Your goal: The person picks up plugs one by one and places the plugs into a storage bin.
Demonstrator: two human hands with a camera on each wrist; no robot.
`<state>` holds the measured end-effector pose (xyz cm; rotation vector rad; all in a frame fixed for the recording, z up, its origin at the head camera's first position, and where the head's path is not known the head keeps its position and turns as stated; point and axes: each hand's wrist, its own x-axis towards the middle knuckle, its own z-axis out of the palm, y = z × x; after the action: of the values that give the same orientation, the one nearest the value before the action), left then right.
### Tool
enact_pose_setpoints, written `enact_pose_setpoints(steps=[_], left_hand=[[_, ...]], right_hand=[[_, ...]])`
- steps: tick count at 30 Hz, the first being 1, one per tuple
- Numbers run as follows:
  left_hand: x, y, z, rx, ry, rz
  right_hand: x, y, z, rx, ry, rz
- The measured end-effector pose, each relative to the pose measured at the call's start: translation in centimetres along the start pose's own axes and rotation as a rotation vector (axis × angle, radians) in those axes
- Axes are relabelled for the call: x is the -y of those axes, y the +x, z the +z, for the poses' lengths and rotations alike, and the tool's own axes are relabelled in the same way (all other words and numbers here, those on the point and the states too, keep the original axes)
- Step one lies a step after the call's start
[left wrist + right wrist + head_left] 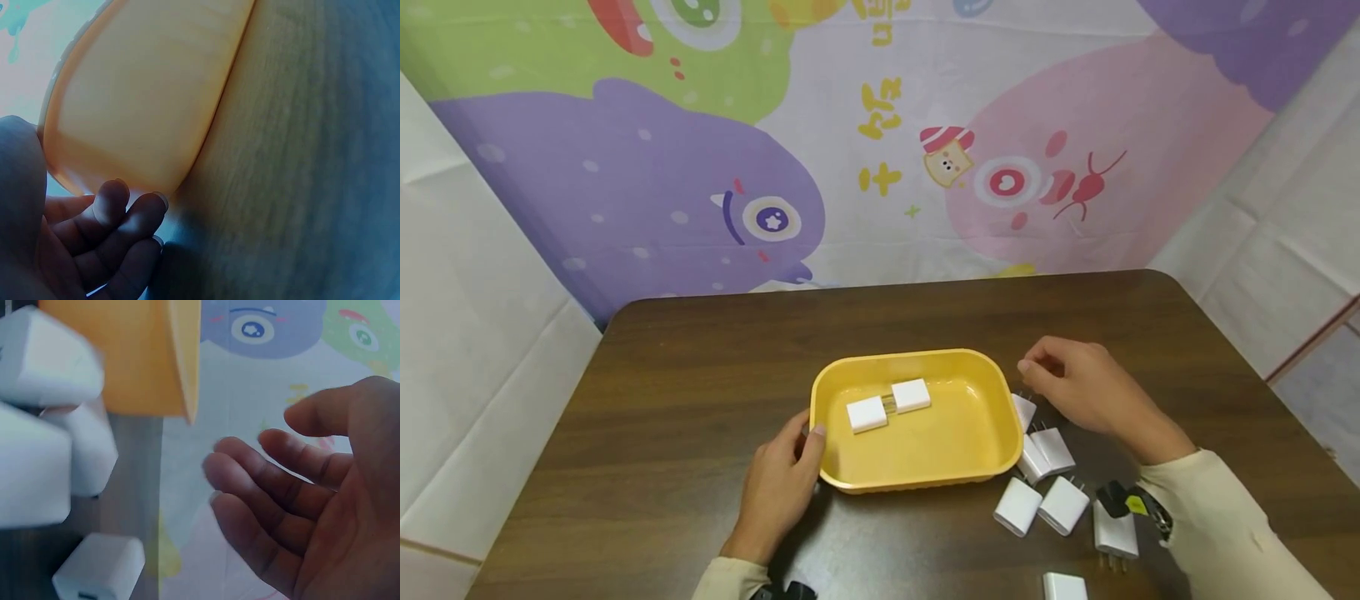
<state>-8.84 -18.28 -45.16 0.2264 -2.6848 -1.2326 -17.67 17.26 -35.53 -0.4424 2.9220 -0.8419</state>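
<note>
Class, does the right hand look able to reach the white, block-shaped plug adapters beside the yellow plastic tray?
Probably yes: the empty right hand is near those white plug adapters, with nothing visible between.

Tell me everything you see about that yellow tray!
The yellow tray is a shallow, round-cornered rectangle, shiny like plastic, standing upright on the brown table. Two white plugs lie inside. The grip of the left hand is on its left end, thumb at the rim. Other white plugs crowd its right end, maybe touching.
</note>
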Motion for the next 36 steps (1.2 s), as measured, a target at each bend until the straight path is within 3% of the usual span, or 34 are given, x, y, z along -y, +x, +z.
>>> enact_pose_setpoints(steps=[15,31,36], left_hand=[[0.0,-0.1,0.1,0.003,-0.001,-0.002],[-0.1,0.0,0.0,0.006,0.002,-0.011],[0.0,0.0,-0.1,0.008,0.002,-0.007]], right_hand=[[-4.8,-0.6,-0.1,-0.109,-0.143,0.062],[-7.7,-0.5,1.0,0.005,-0.171,0.195],[-8.0,-0.4,1.4,0.033,-0.163,0.197]])
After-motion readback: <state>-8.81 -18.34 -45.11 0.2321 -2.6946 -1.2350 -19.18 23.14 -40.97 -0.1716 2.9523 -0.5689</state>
